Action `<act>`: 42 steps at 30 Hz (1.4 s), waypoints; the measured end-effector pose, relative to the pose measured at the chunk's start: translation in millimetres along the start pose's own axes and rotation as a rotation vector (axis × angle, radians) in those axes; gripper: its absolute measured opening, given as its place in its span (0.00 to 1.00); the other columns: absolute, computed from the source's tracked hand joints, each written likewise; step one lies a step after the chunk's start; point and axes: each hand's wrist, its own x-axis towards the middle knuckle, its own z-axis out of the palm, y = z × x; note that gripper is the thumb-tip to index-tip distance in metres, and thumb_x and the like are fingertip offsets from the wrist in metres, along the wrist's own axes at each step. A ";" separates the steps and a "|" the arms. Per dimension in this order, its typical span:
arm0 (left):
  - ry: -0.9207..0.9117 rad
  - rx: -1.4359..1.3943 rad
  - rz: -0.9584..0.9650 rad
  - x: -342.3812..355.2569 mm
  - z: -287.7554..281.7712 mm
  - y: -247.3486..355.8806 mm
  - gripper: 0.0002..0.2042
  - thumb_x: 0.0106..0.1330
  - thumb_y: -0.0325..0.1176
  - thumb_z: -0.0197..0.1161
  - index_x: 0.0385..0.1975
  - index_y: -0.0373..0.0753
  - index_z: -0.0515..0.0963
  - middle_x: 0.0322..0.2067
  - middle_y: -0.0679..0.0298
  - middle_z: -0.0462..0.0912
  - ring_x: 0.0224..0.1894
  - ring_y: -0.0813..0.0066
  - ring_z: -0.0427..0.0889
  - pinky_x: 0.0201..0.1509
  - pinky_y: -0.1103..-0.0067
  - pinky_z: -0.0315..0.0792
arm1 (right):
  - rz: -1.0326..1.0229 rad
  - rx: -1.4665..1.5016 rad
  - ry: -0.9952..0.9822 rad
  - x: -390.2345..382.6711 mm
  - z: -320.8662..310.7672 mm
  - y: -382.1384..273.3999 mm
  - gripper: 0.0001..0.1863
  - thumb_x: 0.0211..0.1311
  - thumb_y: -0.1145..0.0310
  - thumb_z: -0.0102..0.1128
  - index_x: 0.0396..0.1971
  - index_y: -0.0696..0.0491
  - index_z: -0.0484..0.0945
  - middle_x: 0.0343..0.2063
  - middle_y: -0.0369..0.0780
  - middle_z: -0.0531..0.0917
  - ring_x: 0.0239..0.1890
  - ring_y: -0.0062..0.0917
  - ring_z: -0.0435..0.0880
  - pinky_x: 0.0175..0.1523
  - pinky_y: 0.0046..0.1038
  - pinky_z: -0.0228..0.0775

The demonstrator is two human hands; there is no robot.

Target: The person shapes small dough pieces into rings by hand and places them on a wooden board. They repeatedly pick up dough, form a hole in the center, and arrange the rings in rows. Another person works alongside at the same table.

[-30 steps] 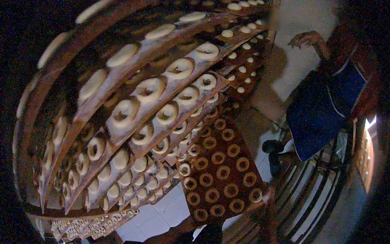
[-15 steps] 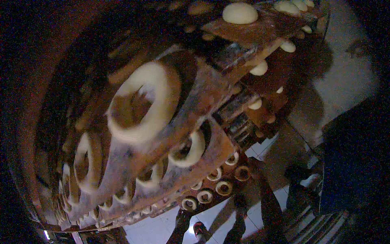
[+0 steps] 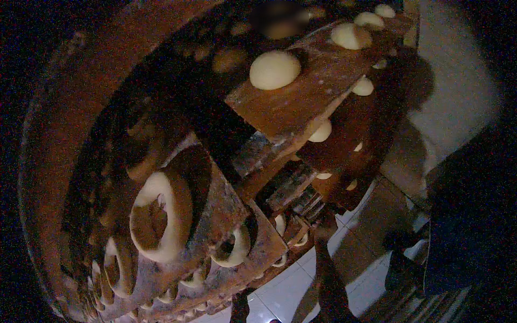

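My right hand is dark and blurred, and it grips the outer end of a wooden board. Pale dough rings lie on that board, which is mostly hidden beneath a higher one. Lower down, my left hand meets the board's near side, its fingers lost in shadow. Above both hands a rack board carries a large dough ring and several more rings running to the lower left.
Round dough balls sit on another wooden board at the upper right, with more on lower boards. A reddish-brown edge curves along the left. Pale floor tiles show below, and a dark blue surface fills the right.
The held board of dough rings has moved up under the rack board, hiding most of its rings. The view has shifted, so the rack sits lower and more dough balls show.
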 end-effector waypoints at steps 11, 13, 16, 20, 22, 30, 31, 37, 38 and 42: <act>-0.740 -0.222 0.237 45.4 14.9 112.7 0.12 0.72 0.28 0.53 0.48 0.36 0.81 0.41 0.53 0.85 0.50 0.67 0.83 0.52 0.68 0.78 | 0.452 -0.491 -0.127 -64.8 1.8 -208.5 0.22 0.71 0.54 0.53 0.55 0.53 0.77 0.44 0.45 0.84 0.45 0.35 0.84 0.48 0.38 0.77; -0.985 -0.203 0.346 4.1 15.4 132.8 0.12 0.72 0.28 0.53 0.48 0.36 0.81 0.41 0.53 0.85 0.50 0.67 0.83 0.52 0.69 0.78 | 0.537 -0.497 -0.102 -120.1 -21.7 -285.3 0.22 0.71 0.53 0.53 0.54 0.53 0.78 0.43 0.46 0.84 0.46 0.36 0.84 0.49 0.38 0.77; -1.316 -0.061 0.521 -67.0 -0.3 147.2 0.11 0.72 0.29 0.53 0.49 0.36 0.80 0.41 0.53 0.85 0.49 0.68 0.83 0.52 0.69 0.78 | 0.713 -0.474 0.023 -230.9 -63.1 -413.3 0.22 0.71 0.52 0.52 0.53 0.53 0.78 0.43 0.47 0.85 0.46 0.37 0.85 0.50 0.39 0.77; -1.557 0.145 0.704 -174.4 -12.2 169.5 0.11 0.73 0.29 0.54 0.49 0.35 0.80 0.41 0.54 0.85 0.49 0.69 0.83 0.52 0.71 0.78 | 0.965 -0.354 0.318 -433.8 -99.0 -588.6 0.23 0.72 0.51 0.52 0.52 0.53 0.79 0.43 0.49 0.85 0.47 0.39 0.85 0.51 0.40 0.77; -1.621 0.182 0.788 -244.5 -24.2 181.9 0.11 0.73 0.29 0.54 0.49 0.35 0.80 0.40 0.54 0.85 0.49 0.69 0.83 0.52 0.71 0.78 | 1.083 -0.253 0.510 -553.0 -101.3 -669.4 0.23 0.72 0.50 0.51 0.51 0.53 0.80 0.42 0.49 0.86 0.47 0.40 0.86 0.52 0.40 0.77; -1.743 0.072 1.919 -653.4 -164.2 244.5 0.14 0.73 0.34 0.59 0.53 0.34 0.76 0.37 0.55 0.85 0.38 0.59 0.85 0.46 0.68 0.79 | 0.854 -0.721 2.033 -949.1 -1.4 -881.8 0.12 0.67 0.60 0.58 0.38 0.54 0.81 0.35 0.47 0.85 0.41 0.43 0.85 0.47 0.40 0.77; -1.529 -0.147 2.302 -706.1 -183.6 229.7 0.15 0.72 0.34 0.60 0.54 0.35 0.76 0.37 0.53 0.85 0.38 0.54 0.86 0.46 0.65 0.79 | 0.874 -0.869 2.246 -981.6 11.8 -895.2 0.07 0.64 0.68 0.59 0.34 0.56 0.79 0.32 0.49 0.84 0.39 0.44 0.85 0.46 0.40 0.77; -1.228 -0.028 2.597 -912.4 -232.6 129.1 0.18 0.66 0.44 0.65 0.47 0.36 0.77 0.40 0.51 0.78 0.45 0.50 0.78 0.47 0.59 0.74 | 1.190 -1.045 2.388 -1086.2 34.1 -923.6 0.23 0.60 0.71 0.62 0.55 0.61 0.73 0.44 0.57 0.77 0.47 0.53 0.78 0.53 0.46 0.73; -1.155 -0.089 2.630 -927.8 -229.5 121.2 0.18 0.65 0.45 0.66 0.45 0.37 0.77 0.40 0.52 0.76 0.45 0.51 0.77 0.47 0.59 0.73 | 1.293 -0.970 2.285 -1093.6 27.2 -924.2 0.24 0.58 0.72 0.63 0.54 0.61 0.73 0.45 0.57 0.76 0.49 0.54 0.77 0.56 0.46 0.71; -1.467 -0.027 2.705 -961.2 -208.7 119.6 0.13 0.66 0.40 0.65 0.39 0.36 0.76 0.39 0.54 0.76 0.45 0.52 0.76 0.49 0.60 0.72 | 1.419 -0.924 1.921 -1106.0 2.4 -942.4 0.24 0.51 0.73 0.65 0.49 0.62 0.72 0.51 0.56 0.76 0.56 0.55 0.73 0.63 0.46 0.66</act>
